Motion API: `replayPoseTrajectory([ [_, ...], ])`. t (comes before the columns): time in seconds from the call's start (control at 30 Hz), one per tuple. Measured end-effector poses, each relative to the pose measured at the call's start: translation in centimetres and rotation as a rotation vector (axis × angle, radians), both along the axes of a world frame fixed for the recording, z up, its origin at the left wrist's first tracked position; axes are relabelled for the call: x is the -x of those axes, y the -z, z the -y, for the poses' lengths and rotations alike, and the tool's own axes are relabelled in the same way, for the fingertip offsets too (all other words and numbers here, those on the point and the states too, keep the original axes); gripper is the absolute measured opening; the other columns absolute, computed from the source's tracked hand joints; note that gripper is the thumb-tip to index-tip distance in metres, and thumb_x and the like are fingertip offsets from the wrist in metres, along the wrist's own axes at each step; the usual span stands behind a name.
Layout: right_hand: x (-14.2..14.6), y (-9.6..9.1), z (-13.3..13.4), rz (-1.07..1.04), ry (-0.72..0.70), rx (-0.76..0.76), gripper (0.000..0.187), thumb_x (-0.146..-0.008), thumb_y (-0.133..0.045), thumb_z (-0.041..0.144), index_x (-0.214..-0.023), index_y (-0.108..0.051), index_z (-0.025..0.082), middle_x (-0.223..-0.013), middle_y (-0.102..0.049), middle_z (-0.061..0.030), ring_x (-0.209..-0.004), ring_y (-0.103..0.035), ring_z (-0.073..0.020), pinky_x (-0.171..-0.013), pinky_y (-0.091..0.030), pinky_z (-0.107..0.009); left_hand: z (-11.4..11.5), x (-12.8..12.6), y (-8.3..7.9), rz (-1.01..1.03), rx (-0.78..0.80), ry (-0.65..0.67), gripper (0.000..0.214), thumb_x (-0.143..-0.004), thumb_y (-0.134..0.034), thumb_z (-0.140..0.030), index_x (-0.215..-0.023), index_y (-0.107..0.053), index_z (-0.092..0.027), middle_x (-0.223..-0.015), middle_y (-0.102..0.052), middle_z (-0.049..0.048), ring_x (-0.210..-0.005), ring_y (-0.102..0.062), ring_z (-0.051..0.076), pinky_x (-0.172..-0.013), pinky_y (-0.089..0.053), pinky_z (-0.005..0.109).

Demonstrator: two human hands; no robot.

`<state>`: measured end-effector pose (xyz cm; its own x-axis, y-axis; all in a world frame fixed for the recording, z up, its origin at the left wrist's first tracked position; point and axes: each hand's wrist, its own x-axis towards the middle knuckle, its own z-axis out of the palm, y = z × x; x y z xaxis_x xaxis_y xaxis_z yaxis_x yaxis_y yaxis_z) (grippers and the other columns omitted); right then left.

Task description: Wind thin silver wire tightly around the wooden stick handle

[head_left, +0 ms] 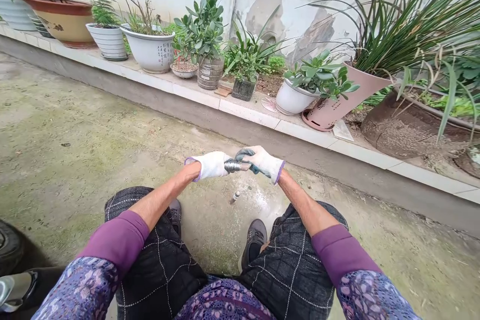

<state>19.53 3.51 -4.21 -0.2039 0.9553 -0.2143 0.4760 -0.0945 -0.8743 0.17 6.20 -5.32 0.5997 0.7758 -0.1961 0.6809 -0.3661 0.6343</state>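
Both my hands wear white knit gloves and meet in front of my knees. My left hand (210, 164) is closed around one end of a short ribbed metal hose fitting (234, 165). My right hand (262, 161) is closed around the other end, where a dark green hose (243, 153) loops over the fingers. On the wet concrete below my hands lies a small metal part (235, 196). I sit with my knees apart and my dark shoes (255, 237) on the ground.
A low tiled ledge (243, 110) runs across ahead, lined with several potted plants: white pots (150, 50), a pink pot (337, 102) tipped over, a brown bowl (412, 125). A plastered wall stands behind. Something dark sits at the far left (9, 247).
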Motion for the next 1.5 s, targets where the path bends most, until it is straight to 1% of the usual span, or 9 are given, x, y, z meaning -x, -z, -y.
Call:
replayPoseTrajectory([
  [0.2, 1.0, 0.3, -1.2, -0.18, 0.135, -0.084, 0.011, -0.076, -0.055, 0.029, -0.07, -0.055, 0.019, -0.055, -0.054, 0.0023, -0.04, -0.043, -0.009, -0.036, -0.035, -0.021, -0.7, 0.5, -0.7, 0.178, 0.103, -0.062, 0.029, -0.075, -0.063, -0.02, -0.102, -0.072, -0.014, -0.072, -0.067, 0.0014, -0.054, -0.057, 0.011, -0.046, -0.046, 0.018],
  [0.4, 2.9, 1.7, -1.0, 0.239, 0.028, -0.227, 0.01, -0.083, -0.05, 0.019, -0.076, -0.057, 0.019, -0.062, -0.057, 0.0017, -0.05, -0.046, -0.01, -0.05, -0.036, -0.022, -1.8, 0.2, -0.4, 0.111, 0.042, -0.261, 0.023, -0.078, -0.062, -0.018, -0.097, -0.073, -0.012, -0.073, -0.067, 0.0045, -0.054, -0.06, 0.013, -0.047, -0.046, 0.02],
  [0.6, 3.2, 0.7, 0.5, 0.515, -0.217, -0.309, 0.016, -0.085, -0.051, 0.022, -0.079, -0.065, 0.018, -0.067, -0.058, 0.0012, -0.06, -0.046, -0.0113, -0.059, -0.034, -0.024, -2.2, 0.6, 0.0, -0.3, -0.311, -0.241, 0.02, -0.087, -0.06, -0.017, -0.1, -0.073, -0.01, -0.091, -0.074, 0.0185, -0.09, -0.072, 0.027, -0.08, -0.052, 0.031],
  [0.8, 0.9, 0.2, -1.7, 0.329, -0.074, -0.315, 0.018, -0.075, -0.052, 0.021, -0.078, -0.069, 0.016, -0.066, -0.06, 0.0009, -0.06, -0.048, -0.0108, -0.057, -0.036, -0.023, -1.6, 0.1, 0.3, -0.445, -0.378, 0.057, 0.029, -0.09, -0.054, -0.019, -0.11, -0.074, -0.016, -0.093, -0.075, 0.0173, -0.092, -0.073, 0.031, -0.084, -0.051, 0.038],
  [0.97, 0.1, 1.1, -2.6, 0.007, 0.005, -0.096, 0.02, -0.075, -0.055, 0.028, -0.082, -0.069, 0.016, -0.059, -0.055, 0.002, -0.045, -0.041, -0.0083, -0.039, -0.029, -0.02, -1.6, 0.2, -0.1, -0.228, -0.284, 0.093, 0.022, -0.087, -0.058, -0.028, -0.097, -0.075, -0.018, -0.075, -0.07, 0.0063, -0.067, -0.065, 0.02, -0.064, -0.045, 0.026],
  [1.1, 1.0, 1.4, -1.9, -0.135, 0.066, -0.035, 0.012, -0.075, -0.058, 0.028, -0.076, -0.062, 0.016, -0.055, -0.055, 0.0007, -0.042, -0.044, -0.0084, -0.036, -0.034, -0.019, -1.6, 0.9, -0.6, 0.132, -0.12, -0.058, 0.019, -0.082, -0.061, -0.028, -0.089, -0.07, -0.013, -0.067, -0.062, 0.0015, -0.055, -0.052, 0.012, -0.051, -0.039, 0.022],
  [1.2, 2.1, 1.0, -0.8, -0.075, 0.053, -0.016, 0.013, -0.076, -0.056, 0.024, -0.082, -0.065, 0.015, -0.057, -0.056, 0.0011, -0.041, -0.044, -0.0079, -0.036, -0.034, -0.019, -1.7, 1.1, -1.1, 0.212, -0.015, -0.17, 0.023, -0.079, -0.061, -0.025, -0.097, -0.07, -0.013, -0.071, -0.062, 0.0018, -0.051, -0.05, 0.011, -0.047, -0.039, 0.022],
  [1.33, 3.0, 0.4, 0.7, 0.159, -0.067, -0.067, 0.018, -0.08, -0.053, 0.019, -0.087, -0.069, 0.016, -0.06, -0.057, 0.002, -0.045, -0.044, -0.0071, -0.043, -0.033, -0.02, -2.3, 0.6, -0.6, -0.03, -0.16, -0.181, 0.022, -0.083, -0.059, -0.021, -0.097, -0.073, -0.012, -0.077, -0.069, 0.0062, -0.061, -0.06, 0.015, -0.058, -0.045, 0.024],
  [1.5, 2.0, 0.5, 0.3, 0.335, -0.112, -0.248, 0.018, -0.083, -0.055, 0.026, -0.077, -0.069, 0.016, -0.06, -0.053, 0.0026, -0.054, -0.044, -0.0087, -0.053, -0.032, -0.023, -2.1, -0.3, 0.5, -0.462, -0.354, -0.054, 0.03, -0.091, -0.049, -0.018, -0.108, -0.074, -0.013, -0.094, -0.074, 0.0178, -0.091, -0.072, 0.03, -0.08, -0.052, 0.035],
])
